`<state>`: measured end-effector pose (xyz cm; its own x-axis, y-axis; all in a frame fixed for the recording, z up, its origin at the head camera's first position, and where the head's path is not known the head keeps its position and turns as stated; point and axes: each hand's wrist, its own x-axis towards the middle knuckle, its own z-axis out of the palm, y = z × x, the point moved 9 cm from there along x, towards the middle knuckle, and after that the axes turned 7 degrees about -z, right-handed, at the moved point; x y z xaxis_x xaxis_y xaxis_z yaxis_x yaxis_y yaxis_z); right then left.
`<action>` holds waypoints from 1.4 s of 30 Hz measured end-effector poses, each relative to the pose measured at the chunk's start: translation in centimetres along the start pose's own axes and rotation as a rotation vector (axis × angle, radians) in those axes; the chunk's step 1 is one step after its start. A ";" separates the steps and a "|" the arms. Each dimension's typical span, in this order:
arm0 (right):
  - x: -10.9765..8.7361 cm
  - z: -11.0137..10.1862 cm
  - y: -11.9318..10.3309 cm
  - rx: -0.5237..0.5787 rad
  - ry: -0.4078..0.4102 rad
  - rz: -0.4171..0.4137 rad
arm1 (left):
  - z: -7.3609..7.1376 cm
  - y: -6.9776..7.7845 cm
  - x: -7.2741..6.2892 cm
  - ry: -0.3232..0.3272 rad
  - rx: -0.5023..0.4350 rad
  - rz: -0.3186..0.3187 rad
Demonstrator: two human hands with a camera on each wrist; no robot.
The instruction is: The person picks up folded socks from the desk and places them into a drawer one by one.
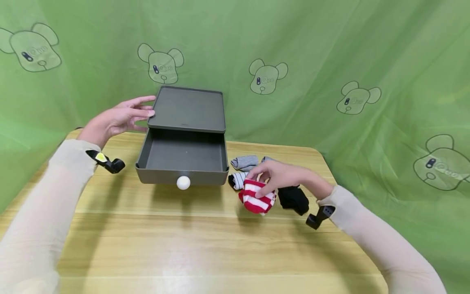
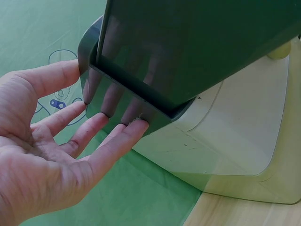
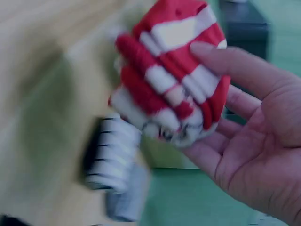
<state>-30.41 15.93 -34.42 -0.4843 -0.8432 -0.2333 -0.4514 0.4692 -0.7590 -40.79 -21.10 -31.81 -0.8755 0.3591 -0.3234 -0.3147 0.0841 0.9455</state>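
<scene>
One striped sock bundle (image 1: 256,201) pinched by right hand (image 1: 282,173) over table (image 1: 220,253), right of drawer box (image 1: 189,108); box's side touched by left hand (image 1: 123,115), fingers straight; bundle could be dropped if loosely pinched

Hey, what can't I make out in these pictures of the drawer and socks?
Head view: back of the drawer, hidden under the box top.
Head view: mark near that top's front edge, too small to read.
Head view: most of the gray sock behind the right hand, which hides it.
Right wrist view: weave of the black-and-white striped sock, lost to blur.
Right wrist view: dark item, cut off at bottom left.
</scene>
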 end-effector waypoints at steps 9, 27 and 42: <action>0.5 -5.4 -7.0 0.143 0.030 -0.084 | -0.1 0.1 0.3 -0.007 -0.005 0.007; 9.6 -8.4 -13.0 0.025 0.147 -0.023 | -0.1 0.0 0.5 0.001 0.015 0.009; 15.2 -7.0 -15.7 -0.061 -0.015 -0.067 | 0.2 0.3 0.7 0.000 -0.006 0.010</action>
<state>-35.94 -2.46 -21.77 -0.4404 -0.8769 -0.1924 -0.5275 0.4262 -0.7349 -41.45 -20.61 -31.71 -0.8785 0.3602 -0.3140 -0.3081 0.0754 0.9484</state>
